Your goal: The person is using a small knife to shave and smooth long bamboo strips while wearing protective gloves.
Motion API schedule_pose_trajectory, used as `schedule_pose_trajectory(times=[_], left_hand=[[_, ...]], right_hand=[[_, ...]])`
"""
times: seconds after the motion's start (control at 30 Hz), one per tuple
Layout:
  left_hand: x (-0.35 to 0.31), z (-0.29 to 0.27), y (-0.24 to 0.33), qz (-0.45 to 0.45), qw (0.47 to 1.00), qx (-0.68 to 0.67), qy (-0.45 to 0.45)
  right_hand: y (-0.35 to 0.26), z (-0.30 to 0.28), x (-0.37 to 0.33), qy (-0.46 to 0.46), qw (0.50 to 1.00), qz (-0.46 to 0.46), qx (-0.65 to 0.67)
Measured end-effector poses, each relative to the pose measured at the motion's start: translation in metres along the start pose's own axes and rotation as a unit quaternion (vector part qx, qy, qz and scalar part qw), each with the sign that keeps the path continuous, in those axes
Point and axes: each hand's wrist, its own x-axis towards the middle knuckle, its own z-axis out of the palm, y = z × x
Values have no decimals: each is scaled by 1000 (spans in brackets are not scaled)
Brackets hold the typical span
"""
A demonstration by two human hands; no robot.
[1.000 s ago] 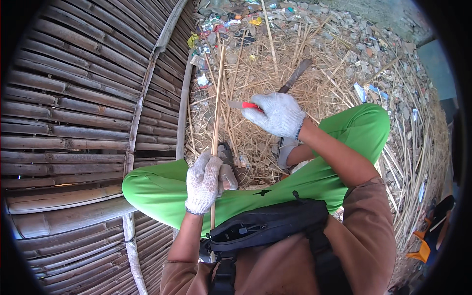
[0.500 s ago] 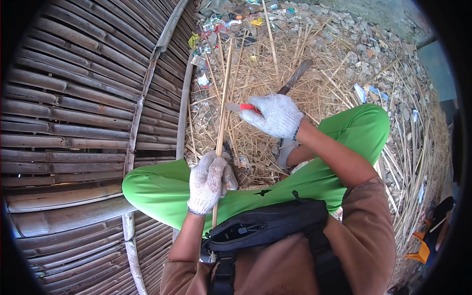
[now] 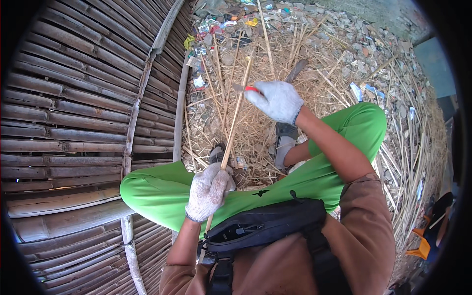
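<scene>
My left hand (image 3: 206,191), in a white knit glove, is closed round the lower part of a long pale bamboo strip (image 3: 235,125). The strip slants up and away, and its lower end passes beside my black waist bag (image 3: 265,221). Farther up, my right hand (image 3: 279,101), gloved too, grips a knife (image 3: 251,89) by its red handle. Its short blade points left and meets or crosses the strip near the upper end; whether it cuts in cannot be made out.
To the left stands a slatted bamboo platform (image 3: 73,118). Thin shavings (image 3: 275,142) cover the ground beyond my legs, with a large dark blade (image 3: 297,70) lying there. Scraps of litter (image 3: 216,27) lie farther off. Long strips (image 3: 408,167) are heaped at right, near something orange (image 3: 418,246).
The strip has tilted to the right at its upper end. My right hand with the knife has moved slightly up and away along it. My left hand keeps its hold.
</scene>
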Motion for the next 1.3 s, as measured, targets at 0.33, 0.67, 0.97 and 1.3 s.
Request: schedule_pose_trajectory(times=[0.33, 0.67, 0.97, 1.3], left_hand=[[-35, -15, -22, -80, 980, -171, 62], [10, -10, -5, -15, 967, -247, 60], [12, 0, -4, -55, 978, -182, 81], [3, 7, -5, -44, 987, -142, 64]], right_hand=[[145, -41, 32, 164, 959, 229, 36], [-39, 32, -11, -77, 992, -73, 65], [-65, 25, -20, -122, 987, -99, -28], [-50, 25, -24, -107, 988, -111, -16]])
